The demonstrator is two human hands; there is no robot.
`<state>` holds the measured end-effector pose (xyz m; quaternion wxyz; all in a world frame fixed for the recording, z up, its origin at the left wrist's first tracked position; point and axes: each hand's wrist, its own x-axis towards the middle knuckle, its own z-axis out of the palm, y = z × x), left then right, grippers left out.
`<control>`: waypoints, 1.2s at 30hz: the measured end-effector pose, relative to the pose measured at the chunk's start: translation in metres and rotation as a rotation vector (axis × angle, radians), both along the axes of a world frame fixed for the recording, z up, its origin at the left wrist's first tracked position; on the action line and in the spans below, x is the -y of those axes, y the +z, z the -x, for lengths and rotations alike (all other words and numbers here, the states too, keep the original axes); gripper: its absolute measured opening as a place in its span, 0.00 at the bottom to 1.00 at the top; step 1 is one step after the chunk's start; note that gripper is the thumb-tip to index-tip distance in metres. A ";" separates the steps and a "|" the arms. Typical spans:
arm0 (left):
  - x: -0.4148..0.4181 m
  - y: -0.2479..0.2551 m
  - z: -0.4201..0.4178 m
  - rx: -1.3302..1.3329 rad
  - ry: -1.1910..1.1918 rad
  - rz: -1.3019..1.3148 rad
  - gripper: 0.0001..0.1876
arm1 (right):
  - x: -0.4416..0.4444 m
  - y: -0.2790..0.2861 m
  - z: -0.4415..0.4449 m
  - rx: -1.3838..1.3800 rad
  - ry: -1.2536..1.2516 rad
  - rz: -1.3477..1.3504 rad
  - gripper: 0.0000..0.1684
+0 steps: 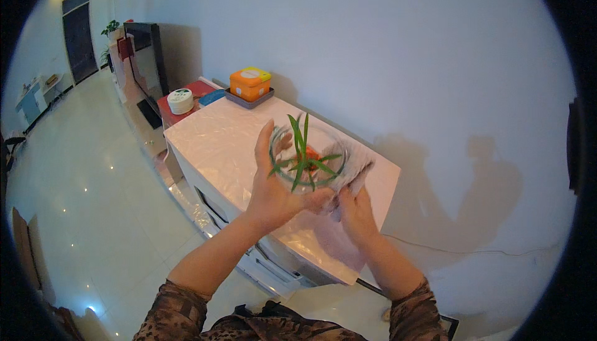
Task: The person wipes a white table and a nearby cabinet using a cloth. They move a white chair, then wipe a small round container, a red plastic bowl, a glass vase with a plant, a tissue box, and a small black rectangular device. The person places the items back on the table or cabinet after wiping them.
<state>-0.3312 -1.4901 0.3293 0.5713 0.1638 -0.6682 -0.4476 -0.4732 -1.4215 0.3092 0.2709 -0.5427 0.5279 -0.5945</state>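
Observation:
A round clear glass bowl [343, 166] is held up over the cabinet top in front of me. Out of it grows a green plant [302, 154] with long narrow leaves, and something orange-red [311, 153] shows at its base. My left hand [275, 196] grips the bowl from the left and underneath, thumb up along its side. In my right hand [358, 215] is a greyish-white cloth [357, 171], pressed against the bowl's right side. The right fingertips are partly hidden behind the cloth.
The white cabinet [210, 140] has a plastic-like cover and drawers in front. An orange box with a yellow lid [250, 84] sits on a dark tray [249, 103] at its far end. Beyond are a round white container [180, 101] and a television [147, 56]. A wall [419, 61] borders the right.

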 end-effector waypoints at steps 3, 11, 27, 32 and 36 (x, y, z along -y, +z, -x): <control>-0.027 -0.001 -0.019 0.070 -0.047 -0.016 0.60 | -0.030 0.010 -0.028 0.071 0.121 -0.004 0.28; -0.081 -0.019 -0.072 0.020 -0.409 -0.070 0.61 | -0.092 -0.028 -0.096 0.557 -0.070 0.246 0.25; -0.144 -0.101 -0.132 0.032 -0.661 0.128 0.58 | -0.186 -0.079 -0.185 1.467 0.024 -0.002 0.25; -0.170 -0.117 -0.118 0.020 -0.706 0.181 0.53 | -0.235 -0.090 -0.199 1.184 -0.409 -0.153 0.23; -0.205 -0.124 -0.110 0.022 -0.770 0.102 0.55 | -0.279 -0.085 -0.207 0.446 -0.668 -0.268 0.19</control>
